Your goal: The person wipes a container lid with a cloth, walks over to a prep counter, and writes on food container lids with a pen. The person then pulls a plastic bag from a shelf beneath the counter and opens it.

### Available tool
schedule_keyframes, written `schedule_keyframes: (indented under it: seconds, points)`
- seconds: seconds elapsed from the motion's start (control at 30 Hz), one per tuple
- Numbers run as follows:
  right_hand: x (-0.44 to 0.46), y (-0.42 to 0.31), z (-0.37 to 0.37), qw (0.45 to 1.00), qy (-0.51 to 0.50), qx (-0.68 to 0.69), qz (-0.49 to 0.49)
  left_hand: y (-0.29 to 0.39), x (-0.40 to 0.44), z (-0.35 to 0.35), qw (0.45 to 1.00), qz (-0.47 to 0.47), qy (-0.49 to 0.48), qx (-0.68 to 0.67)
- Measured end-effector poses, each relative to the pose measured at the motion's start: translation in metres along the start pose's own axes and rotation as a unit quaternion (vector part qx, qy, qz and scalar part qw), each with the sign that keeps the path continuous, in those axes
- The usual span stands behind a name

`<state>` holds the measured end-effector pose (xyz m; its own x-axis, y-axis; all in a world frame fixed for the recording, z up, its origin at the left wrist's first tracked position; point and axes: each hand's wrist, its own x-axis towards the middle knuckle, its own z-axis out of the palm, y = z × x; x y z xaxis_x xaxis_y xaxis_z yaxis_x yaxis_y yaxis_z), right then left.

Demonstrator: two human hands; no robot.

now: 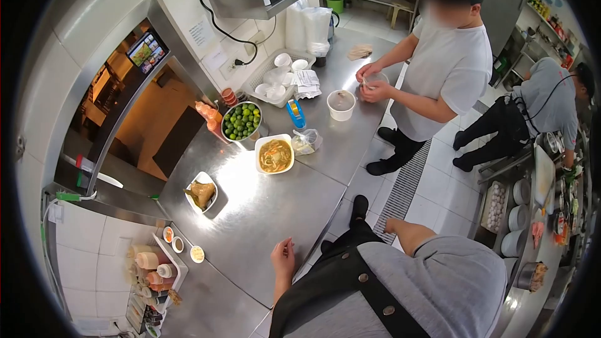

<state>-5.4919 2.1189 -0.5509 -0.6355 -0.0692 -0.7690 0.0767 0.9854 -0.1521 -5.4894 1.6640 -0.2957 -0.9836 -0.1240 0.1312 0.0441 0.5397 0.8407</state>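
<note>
My left hand is over the steel counter near its front edge, its fingers loosely curled and nothing seen in them. My right hand hangs beside my body, above the floor, its fingers mostly hidden. A white bowl of noodle soup stands further up the counter. To its left is a smaller white dish with a brown wrapped piece of food. Three small sauce cups, one of them pale, stand at the counter's left edge.
A metal bowl of limes, a blue tape dispenser, a plastic bag and a white tub stand further back. A co-worker holds a clear round item there. Another person bends at the right counter. Sauce bottles fill a left rack.
</note>
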Motion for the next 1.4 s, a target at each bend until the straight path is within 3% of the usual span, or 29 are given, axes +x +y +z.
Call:
schedule_keyframes:
  seconds: [0.1,0.13,0.23,0.33,0.4,0.53,0.63,0.77,0.9,0.97,1.03,1.13,1.23,1.3,1.33,1.4]
  points:
    - [-0.029,0.017,-0.016,0.994,-0.025,0.098,0.03,0.0,-0.009,0.001,0.997,-0.054,-0.008,-0.046]
    - [-0.025,0.028,-0.005,0.995,0.059,0.077,0.039,-0.003,-0.009,0.002,0.998,-0.047,-0.014,-0.03]
    - [-0.035,0.07,-0.01,0.986,0.076,0.108,0.105,-0.008,-0.004,0.007,0.999,-0.034,-0.036,0.001]
    - [-0.021,0.175,0.063,0.939,-0.037,0.003,0.341,0.006,0.015,0.004,0.997,-0.031,-0.065,0.005]
    - [-0.1,0.202,0.084,0.901,-0.084,0.038,0.425,0.014,0.027,0.003,0.998,-0.011,-0.056,-0.002]
    - [-0.232,0.195,0.135,0.837,-0.086,0.246,0.482,0.009,0.039,0.003,0.998,0.012,-0.055,-0.001]
    - [-0.258,0.172,0.163,0.768,-0.067,0.39,0.504,0.012,0.044,0.007,0.996,0.034,-0.071,0.031]
    - [-0.217,0.15,0.154,0.631,0.016,0.593,0.499,0.013,0.047,0.034,0.991,0.039,-0.131,0.006]
    - [-0.125,0.112,0.075,0.47,0.1,0.773,0.416,0.033,0.055,0.053,0.971,0.069,-0.225,0.049]
    - [-0.089,0.078,0.015,0.434,0.103,0.83,0.335,0.038,0.059,0.055,0.961,0.054,-0.262,0.067]
    - [-0.066,0.053,-0.036,0.465,0.063,0.859,0.204,0.029,0.062,0.061,0.96,0.014,-0.275,0.053]
    - [-0.041,0.038,-0.069,0.473,0.005,0.881,0.007,0.012,0.063,0.066,0.963,-0.13,-0.208,-0.109]
    - [-0.043,-0.001,-0.104,0.617,0.054,0.778,0.103,0.005,0.066,0.063,0.957,-0.148,-0.179,-0.174]
    - [-0.031,0.002,-0.088,0.859,0.072,0.487,0.141,0.008,0.066,0.062,0.956,-0.15,-0.185,-0.172]
    - [-0.023,0.004,-0.075,0.935,0.077,0.312,0.152,0.009,0.067,0.061,0.955,-0.152,-0.188,-0.171]
    - [-0.011,0.009,-0.031,0.993,0.1,0.02,0.056,0.008,0.066,0.063,0.954,-0.16,-0.182,-0.174]
